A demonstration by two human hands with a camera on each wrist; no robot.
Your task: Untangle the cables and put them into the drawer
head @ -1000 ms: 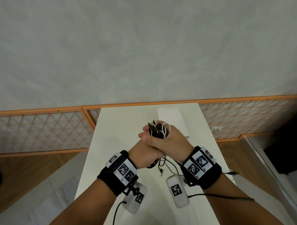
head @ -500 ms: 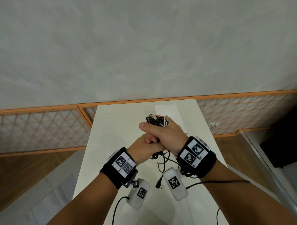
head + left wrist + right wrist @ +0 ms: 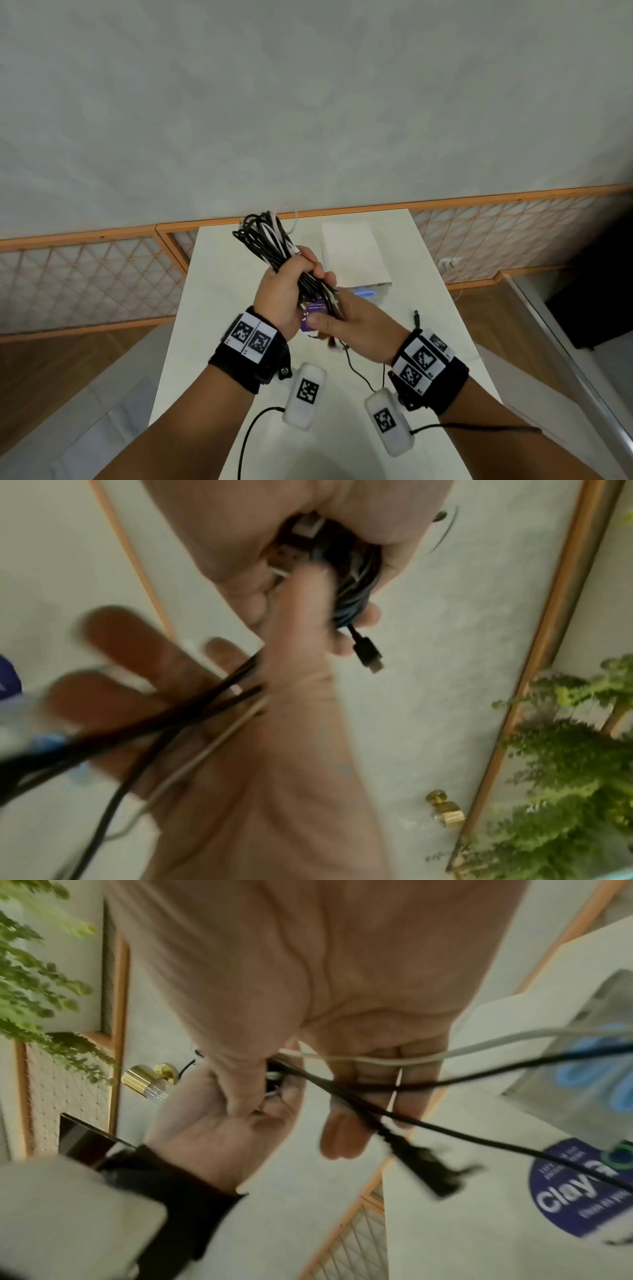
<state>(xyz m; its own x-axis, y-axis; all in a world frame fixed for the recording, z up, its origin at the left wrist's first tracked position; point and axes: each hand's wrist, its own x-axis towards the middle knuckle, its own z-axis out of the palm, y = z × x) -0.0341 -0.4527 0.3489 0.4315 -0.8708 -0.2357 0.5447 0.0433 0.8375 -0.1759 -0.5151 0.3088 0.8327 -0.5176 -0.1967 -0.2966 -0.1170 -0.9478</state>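
My left hand [image 3: 284,287] grips a thick bundle of black and white cables [image 3: 265,236] and holds it up above the white table [image 3: 219,274], loops pointing away from me. Just below and to the right, my right hand [image 3: 356,318] holds the bundle's lower strands, its thumb laid across them. Loose ends trail over its fingers [image 3: 377,1085], one ending in a black plug [image 3: 428,1169]. A small black connector [image 3: 368,656] hangs out of the left fist [image 3: 222,534]. A white drawer box [image 3: 352,253] with a translucent front stands behind the hands.
A purple round label [image 3: 582,1191] lies on the table under my hands. Another black plug [image 3: 416,314] shows right of my right hand. Orange-framed lattice panels [image 3: 85,281] line the wall behind the table. Wooden floor lies on both sides. A leafy plant [image 3: 565,764] stands nearby.
My hands were clasped together round the bundle. They have come apart: the left has lifted the bundle up and left, the right has slid down to its lower strands.
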